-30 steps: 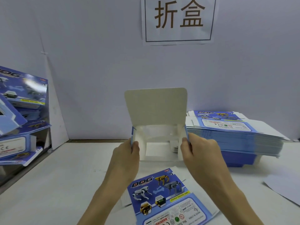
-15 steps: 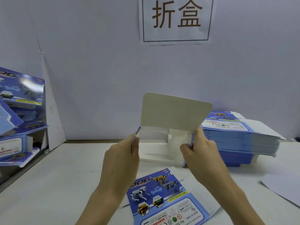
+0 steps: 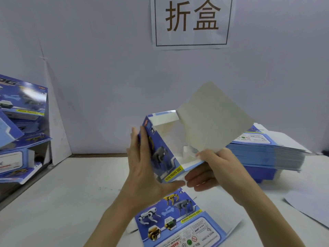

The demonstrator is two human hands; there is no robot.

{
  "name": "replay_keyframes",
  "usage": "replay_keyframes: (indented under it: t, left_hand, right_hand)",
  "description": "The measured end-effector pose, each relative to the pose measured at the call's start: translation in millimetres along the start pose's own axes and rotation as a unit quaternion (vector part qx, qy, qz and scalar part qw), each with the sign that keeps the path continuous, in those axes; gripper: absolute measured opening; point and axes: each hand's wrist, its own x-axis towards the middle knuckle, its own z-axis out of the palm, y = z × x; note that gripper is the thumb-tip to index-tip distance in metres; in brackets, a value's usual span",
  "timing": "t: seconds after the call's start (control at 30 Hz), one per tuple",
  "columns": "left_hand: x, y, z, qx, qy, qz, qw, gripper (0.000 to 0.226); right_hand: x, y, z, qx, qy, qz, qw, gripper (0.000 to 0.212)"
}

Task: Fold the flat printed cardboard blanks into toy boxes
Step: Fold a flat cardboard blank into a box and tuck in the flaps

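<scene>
Above table (image 3: 53, 202), tilted box (image 3: 160, 154), left fingers (image 3: 135, 139) flat on printed side, right fingers (image 3: 206, 155) pinching lower edge.

White table (image 3: 71, 202); flat printed blank (image 3: 178, 220) near edge; blank stack (image 3: 267, 154) right; white sheet (image 3: 311, 207) far right

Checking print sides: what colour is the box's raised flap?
The raised flap is plain off-white, unprinted; head view shows it.

The scene is being lit brightly and evenly. Glare is being thrown off the finished boxes (image 3: 26, 97) at 9 o'clock. A soft shadow is being cast beneath the blank stack (image 3: 267, 152) at 3 o'clock. The box (image 3: 161, 152) is being smeared slightly by motion at its raised flap (image 3: 213, 118).
</scene>
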Motion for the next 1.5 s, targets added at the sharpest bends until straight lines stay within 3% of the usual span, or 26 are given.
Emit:
replay_keyframes:
  t: [0.07, 0.13, 0.2, 0.3, 0.4, 0.47, 0.53, 0.6, 0.67, 0.77, 0.87, 0.93, 1.0, 1.13, 1.2, 1.3, 1.4, 1.5]
  left_hand:
    - [2.0, -7.6, -6.2, -0.02, 0.027, 0.03, 0.999, 0.141]
    - [1.4, -13.1, -15.3, -0.05, 0.005, 0.045, 0.998, 0.14]
    - [1.1, -14.1, -20.7, -0.057, -0.021, 0.061, 0.996, 0.137]
    - [2.9, -9.2, -21.3, -0.094, -0.047, 0.083, 0.991, 0.131]
    - [2.7, -3.0, -17.8, -0.105, -0.048, 0.111, 0.987, 0.127]
    - [1.1, 0.7, -15.5, -0.105, -0.059, 0.108, 0.987, 0.129]
    - [0.7, 2.6, -15.8, -0.09, -0.06, 0.105, 0.989, 0.135]
    - [2.9, 3.4, -20.2, -0.051, -0.042, 0.11, 0.992, 0.143]
    - [6.4, 3.1, -28.7, -0.03, -0.029, 0.116, 0.992, 0.145]
    - [6.9, 1.7, -42.6, -0.033, -0.04, 0.104, 0.993, 0.133]
    - [4.4, 2.7, -49.6, 0.053, -0.038, 0.077, 0.995, 0.121]
    - [4.2, 3.3, -49.7, 0.105, -0.037, 0.077, 0.991, 0.117]
    - [3.6, 4.6, -47.5, 0.122, -0.047, 0.066, 0.989, 0.117]
    - [0.9, 8.9, -39.0, 0.161, -0.052, 0.061, 0.984, 0.116]
    - [1.1, 10.5, -34.6, 0.184, -0.046, 0.063, 0.98, 0.116]
    - [1.6, 9.0, -30.2, 0.186, -0.044, 0.071, 0.979, 0.116]
    - [0.5, 5.9, -29.2, 0.17, -0.041, 0.082, 0.981, 0.115]
    - [-0.4, 3.6, -28.7, 0.165, -0.03, 0.108, 0.98, 0.114]
  right_hand:
    - [0.8, 0.8, -7.2, -0.054, 0.016, -0.014, 0.998, 0.042]
    - [3.0, 0.7, -21.1, -0.087, 0.097, -0.062, 0.99, 0.04]
    - [5.1, 1.0, -37.1, 0.008, 0.143, -0.127, 0.982, 0.039]
    - [10.3, 5.8, -50.2, 0.195, 0.114, -0.165, 0.96, 0.029]
    - [25.8, 25.0, -41.5, 0.361, 0.078, 0.018, 0.929, 0.033]
    - [27.8, 35.0, -30.2, 0.36, -0.003, 0.161, 0.919, 0.032]
    - [25.1, 40.9, -19.8, 0.3, -0.104, 0.222, 0.922, 0.019]
    - [24.0, 45.3, -15.7, 0.284, -0.161, 0.215, 0.921, 0.019]
    - [25.6, 40.8, -14.9, 0.322, -0.148, 0.177, 0.918, 0.018]
    - [29.9, 32.5, -24.3, 0.401, -0.001, 0.067, 0.914, 0.017]
    - [26.8, 30.2, -38.8, 0.232, 0.12, -0.071, 0.963, 0.014]
    - [24.8, 31.7, -42.2, 0.13, 0.176, -0.15, 0.964, 0.022]
    - [24.9, 33.3, -37.3, 0.085, 0.231, -0.217, 0.945, 0.03]
    - [26.2, 34.0, -26.0, -0.107, 0.34, -0.33, 0.874, 0.03]
    - [22.0, 29.6, -22.9, -0.064, 0.306, -0.326, 0.892, 0.024]
    - [16.3, 16.9, -19.6, 0.15, 0.16, -0.197, 0.955, 0.023]
    - [13.7, 13.2, -23.1, 0.324, 0.077, -0.119, 0.935, 0.023]
    - [10.7, 11.7, -30.0, 0.393, -0.026, -0.098, 0.914, 0.027]
